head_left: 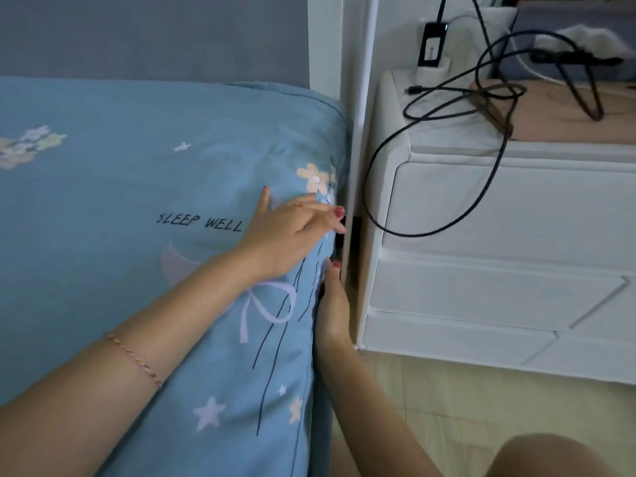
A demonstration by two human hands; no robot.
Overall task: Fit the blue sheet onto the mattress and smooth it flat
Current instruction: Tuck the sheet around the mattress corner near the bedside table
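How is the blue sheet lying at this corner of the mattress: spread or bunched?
Spread. The blue sheet covers the mattress top and wraps over the corner, with slight creases near the left hand.

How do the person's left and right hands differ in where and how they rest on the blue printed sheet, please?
The left hand lies palm-down on top of the blue printed sheet, fingers spread; the right hand lies against the sheet's side, in the gap beside the white drawer unit, fingers straight. Both touch the sheet near the same corner.
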